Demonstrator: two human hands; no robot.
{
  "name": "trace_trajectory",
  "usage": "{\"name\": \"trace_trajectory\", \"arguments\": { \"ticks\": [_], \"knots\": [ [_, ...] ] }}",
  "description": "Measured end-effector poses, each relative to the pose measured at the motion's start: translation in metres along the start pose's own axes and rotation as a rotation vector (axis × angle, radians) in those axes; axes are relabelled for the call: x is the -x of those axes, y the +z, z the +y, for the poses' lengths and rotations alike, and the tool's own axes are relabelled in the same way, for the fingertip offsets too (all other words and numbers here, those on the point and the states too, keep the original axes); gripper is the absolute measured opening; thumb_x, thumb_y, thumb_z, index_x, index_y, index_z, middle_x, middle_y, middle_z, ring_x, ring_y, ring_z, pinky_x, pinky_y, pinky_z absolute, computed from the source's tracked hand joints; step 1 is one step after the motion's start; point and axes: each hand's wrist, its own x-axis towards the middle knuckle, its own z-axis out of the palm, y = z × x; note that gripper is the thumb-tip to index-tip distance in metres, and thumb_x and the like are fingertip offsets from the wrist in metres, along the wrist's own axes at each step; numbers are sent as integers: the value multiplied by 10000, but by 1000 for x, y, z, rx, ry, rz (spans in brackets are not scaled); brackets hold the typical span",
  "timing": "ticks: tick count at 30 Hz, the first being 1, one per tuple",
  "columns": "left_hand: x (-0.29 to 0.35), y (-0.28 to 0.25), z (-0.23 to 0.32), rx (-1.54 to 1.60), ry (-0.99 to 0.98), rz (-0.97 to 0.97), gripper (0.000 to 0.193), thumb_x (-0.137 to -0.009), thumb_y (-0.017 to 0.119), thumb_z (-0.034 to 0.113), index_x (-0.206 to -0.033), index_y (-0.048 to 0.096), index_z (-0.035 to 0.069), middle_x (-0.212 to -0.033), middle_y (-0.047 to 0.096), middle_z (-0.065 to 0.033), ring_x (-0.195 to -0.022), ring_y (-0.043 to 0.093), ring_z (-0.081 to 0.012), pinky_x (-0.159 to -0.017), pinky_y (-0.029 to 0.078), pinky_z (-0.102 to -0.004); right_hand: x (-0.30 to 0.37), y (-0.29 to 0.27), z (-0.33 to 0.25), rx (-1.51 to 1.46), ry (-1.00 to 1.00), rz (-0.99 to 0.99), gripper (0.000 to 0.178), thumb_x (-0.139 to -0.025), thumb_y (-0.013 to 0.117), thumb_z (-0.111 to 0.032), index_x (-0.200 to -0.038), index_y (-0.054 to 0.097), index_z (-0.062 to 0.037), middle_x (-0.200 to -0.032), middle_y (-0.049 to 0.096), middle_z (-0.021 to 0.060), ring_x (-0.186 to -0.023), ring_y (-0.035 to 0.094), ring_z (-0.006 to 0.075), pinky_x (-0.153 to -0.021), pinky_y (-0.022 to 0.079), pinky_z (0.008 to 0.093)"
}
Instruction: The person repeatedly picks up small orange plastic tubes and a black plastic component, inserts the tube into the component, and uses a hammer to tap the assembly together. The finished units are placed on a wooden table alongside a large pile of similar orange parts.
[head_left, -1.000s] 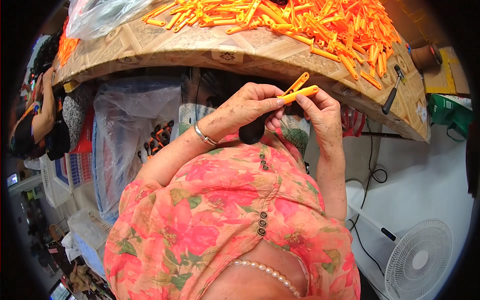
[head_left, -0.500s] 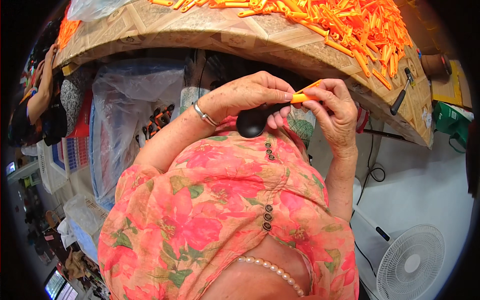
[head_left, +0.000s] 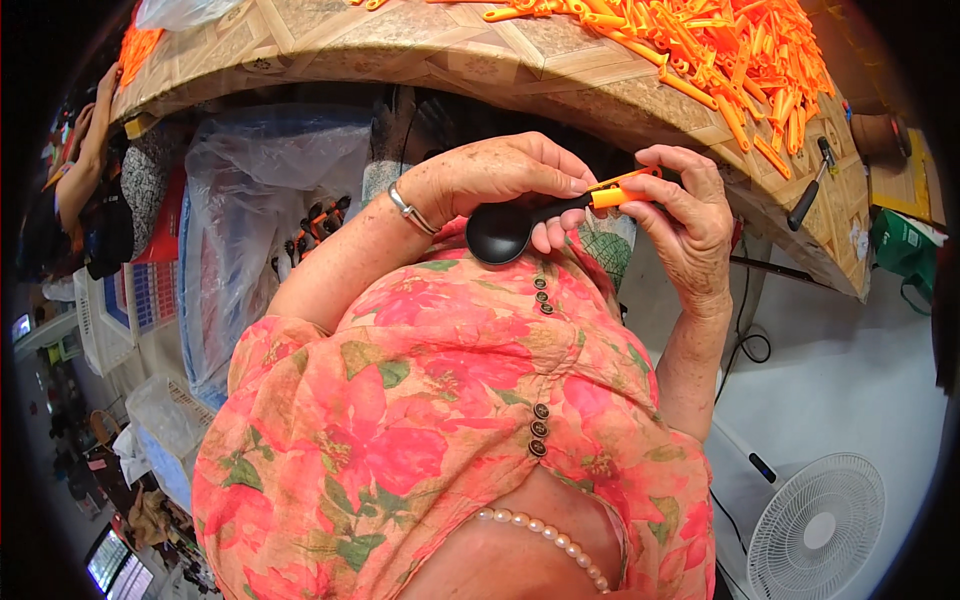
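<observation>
In front of my chest I hold a black ladle [head_left: 498, 235] with a deep round bowl, tilted with the bowl to the left. My left hand [head_left: 515, 175] is closed around its neck, thumb and fingers pinching near the far end. An orange handle sleeve [head_left: 608, 198] sits at that end of the neck, and my right hand [head_left: 692, 225] pinches it between thumb and fingers. Just above the sleeve a thin orange strip [head_left: 628, 177] slants up to the right fingertips. Whether strip and sleeve are joined is partly hidden by my fingers.
A heap of orange handles [head_left: 740, 60] covers the right of the curved table [head_left: 400, 65]. A black-handled tool [head_left: 803, 205] lies at its right edge. A plastic-lined bin [head_left: 225, 200] with black and orange pieces stands left. A white fan [head_left: 820, 530] is lower right. Another person's arm [head_left: 85, 170] shows far left.
My right hand has shifted slightly right and its fingers have opened out a little. More of the orange sleeve and the ladle's black neck shows between my hands.
</observation>
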Motion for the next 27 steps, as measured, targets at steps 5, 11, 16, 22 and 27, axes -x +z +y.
{"name": "trace_trajectory", "arguments": {
  "ticks": [5,11,16,22,27],
  "knots": [
    [2,3,1,-41,-4,-7,275,-1019,525,184,-1133,628,-44,-773,648,-51,-585,648,-107,-557,554,-208,-2,1,0,-6,-13,-55,210,-732,795,-158,-927,739,-103,-1042,684,52,-988,631,248,-929,452,394],
    [3,0,0,-47,-7,-27,272,-1017,536,196,-1129,632,-33,-773,647,-39,-601,650,-101,-572,553,-209,1,6,3,-16,-17,-61,199,-747,789,-155,-929,737,-92,-993,695,57,-940,653,257,-960,460,412],
    [2,3,-2,-202,-1,11,250,-1016,557,211,-1083,647,-12,-757,634,-9,-595,632,-80,-570,536,-199,3,9,4,-11,-40,-51,214,-734,798,-154,-929,739,-91,-992,696,58,-933,655,248,-911,479,390],
    [2,5,0,-392,54,35,238,-1011,570,207,-1000,661,-12,-697,604,3,-581,606,-67,-549,512,-207,6,14,2,-66,17,-26,255,-728,807,-155,-965,736,-92,-997,698,62,-932,654,237,-859,483,365],
    [4,5,1,-469,79,-1,224,-1005,564,193,-993,659,-9,-686,591,8,-576,601,-73,-543,504,-220,6,13,0,-138,66,-65,295,-747,804,-149,-1019,720,-71,-999,703,67,-902,657,232,-848,481,349]
  ]
}}
